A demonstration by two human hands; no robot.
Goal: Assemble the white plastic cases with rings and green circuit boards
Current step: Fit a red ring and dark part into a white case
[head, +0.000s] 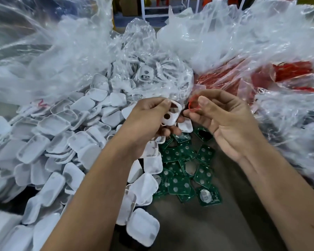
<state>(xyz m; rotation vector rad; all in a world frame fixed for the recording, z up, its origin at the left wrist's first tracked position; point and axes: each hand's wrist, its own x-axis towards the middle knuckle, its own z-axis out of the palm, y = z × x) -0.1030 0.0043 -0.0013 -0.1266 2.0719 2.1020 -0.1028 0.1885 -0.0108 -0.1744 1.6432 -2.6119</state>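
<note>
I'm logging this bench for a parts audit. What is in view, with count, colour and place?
white case shells: a large pile, too many to count, white, left half of the table
green circuit boards: a heap, uncounted, green, centre, below the hands
held white case: one, white, centre
red ring: one, translucent red, centre
clear plastic bags: several, clear, across the back
red parts in bag: many, red, upper right
table: one, brown, bottom centre
left hand: holds the white case
right hand: pinches the red ring
</note>
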